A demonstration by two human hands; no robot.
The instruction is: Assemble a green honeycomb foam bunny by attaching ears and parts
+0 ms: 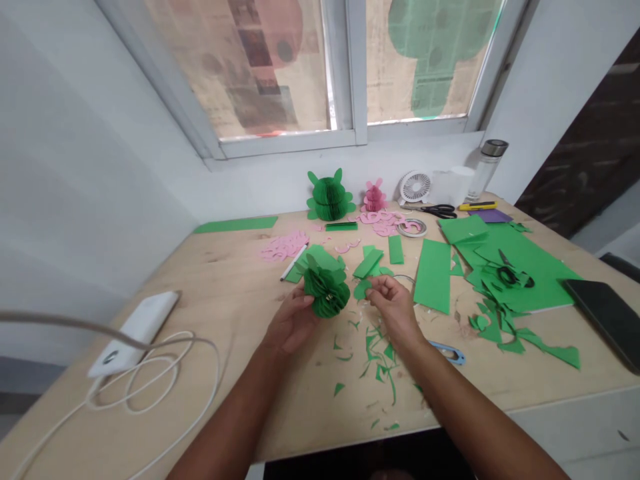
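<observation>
My left hand [294, 319] is closed on a green paper honeycomb figure [326, 293], gripping its left side above the table. A small rounded green paper piece [361, 289] is pinched between the thumb and fingers of my right hand [395, 307], just to the right of the figure. Beyond my hands lie folded green paper strips [369, 264] and a green sheet with a white marker [294, 262] beside it. Thin green paper scraps [379, 357] are scattered on the table between my forearms.
A finished green honeycomb figure [330, 198] and a pink one [374, 197] stand by the wall, near a small fan [415, 187]. Scissors [515, 275] lie on green paper at right, with a phone [603, 319] beyond. A white power bank [135, 333] and cable occupy the left.
</observation>
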